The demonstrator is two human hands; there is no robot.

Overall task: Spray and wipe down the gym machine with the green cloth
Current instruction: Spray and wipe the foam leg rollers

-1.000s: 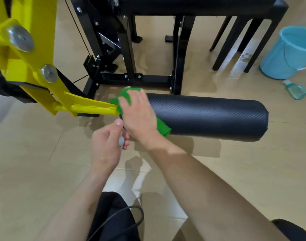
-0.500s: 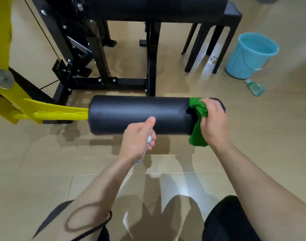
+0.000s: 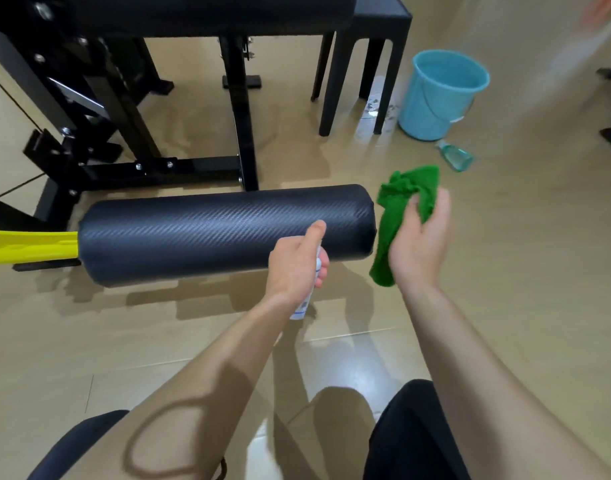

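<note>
The gym machine (image 3: 241,126) has its roller pad (image 3: 224,233) mid-scene, with no cloth on it. Just right of the pad's end, the right hand (image 3: 418,247) grips the bunched green cloth (image 3: 397,209). The left hand (image 3: 293,265) clasps 1 spray bottle (image 3: 306,303) near the pad. Likely midway: more spraying and wiping are left.

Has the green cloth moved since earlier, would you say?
Yes, the green cloth slid along the roller pad from the yellow arm to past its free end.

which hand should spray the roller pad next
Left: the left hand grips the spray bottle in front of the roller pad; the right hand holds the green cloth past its end.
</note>
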